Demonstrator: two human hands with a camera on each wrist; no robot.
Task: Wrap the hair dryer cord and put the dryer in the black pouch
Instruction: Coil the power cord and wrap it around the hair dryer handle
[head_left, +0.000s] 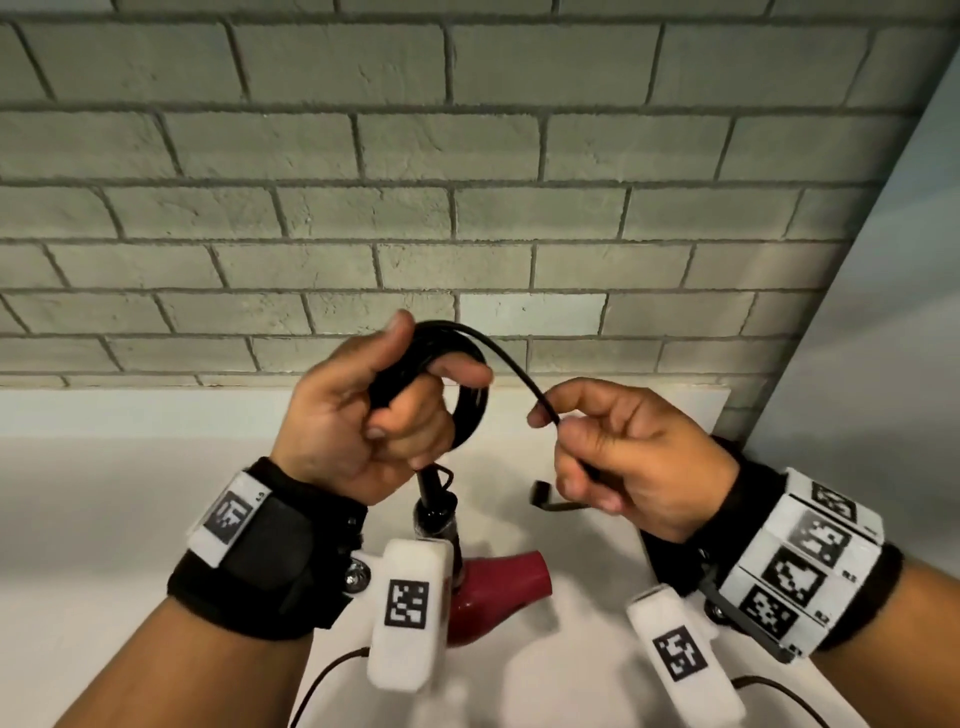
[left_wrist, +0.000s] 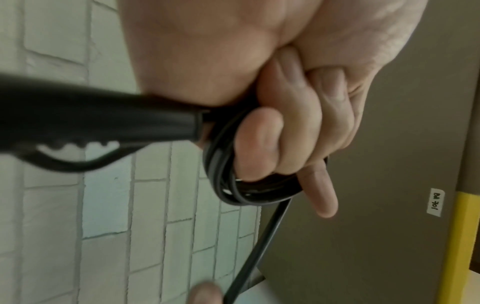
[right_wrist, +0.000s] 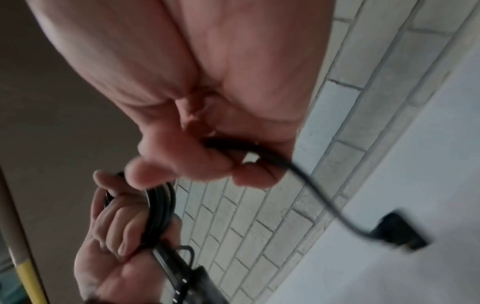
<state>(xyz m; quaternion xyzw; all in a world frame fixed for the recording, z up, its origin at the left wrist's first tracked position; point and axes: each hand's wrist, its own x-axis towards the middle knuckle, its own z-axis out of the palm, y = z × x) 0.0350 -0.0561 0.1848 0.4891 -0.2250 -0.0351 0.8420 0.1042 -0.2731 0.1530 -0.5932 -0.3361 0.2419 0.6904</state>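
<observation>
My left hand (head_left: 410, 395) grips a coil of black cord (head_left: 467, 410) wound in several loops around its fingers, held up in front of the brick wall. The red hair dryer (head_left: 498, 587) hangs under that hand, its black handle (head_left: 434, 506) pointing up into the fist. In the left wrist view the coil (left_wrist: 228, 185) wraps my fingers (left_wrist: 298, 127) beside the handle (left_wrist: 91, 123). My right hand (head_left: 550, 421) pinches the free strand (head_left: 511, 371) of cord. The plug (head_left: 540, 491) dangles below it, also seen as the plug (right_wrist: 400, 232). No black pouch is in view.
A white counter (head_left: 130, 493) lies below both hands and meets the grey brick wall (head_left: 467, 182) behind. A pale panel (head_left: 883, 312) rises on the right. Thin cables from the wrist cameras (head_left: 332, 670) trail near the bottom edge.
</observation>
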